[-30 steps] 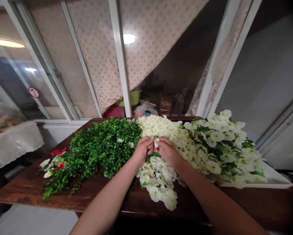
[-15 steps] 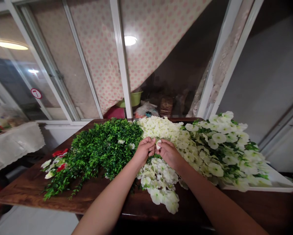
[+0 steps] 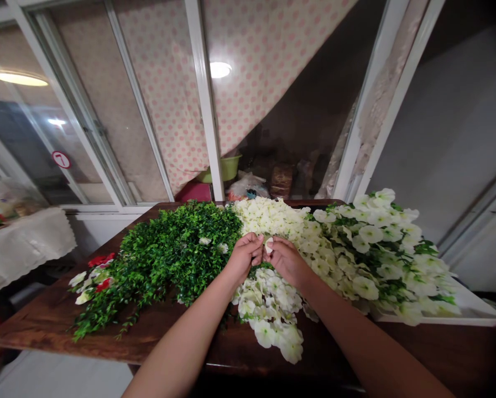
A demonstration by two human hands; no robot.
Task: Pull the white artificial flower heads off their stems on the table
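Above the pile of flowers my hands meet, fingertips almost touching. My right hand (image 3: 288, 261) pinches a small white artificial flower (image 3: 269, 245), mostly covered by the fingers. My left hand (image 3: 244, 255) is closed in a pinch beside it; whatever lies between its thumb and finger is too small to make out. Beneath the wrists hangs a cluster of white flowers (image 3: 268, 301) with pale green centres. Cream-white blossoms (image 3: 272, 213) are heaped just behind the hands. To the left spreads a mound of green artificial leaves (image 3: 177, 249).
A dark wooden table (image 3: 44, 326) bears everything. White flowers with green leaves (image 3: 372, 235) fill a white tray (image 3: 475, 315) at the right. Red and white flowers (image 3: 100, 271) lie at the left end. Behind stands a window with a dotted curtain (image 3: 264, 66); a white-covered table (image 3: 32, 243) is at far left.
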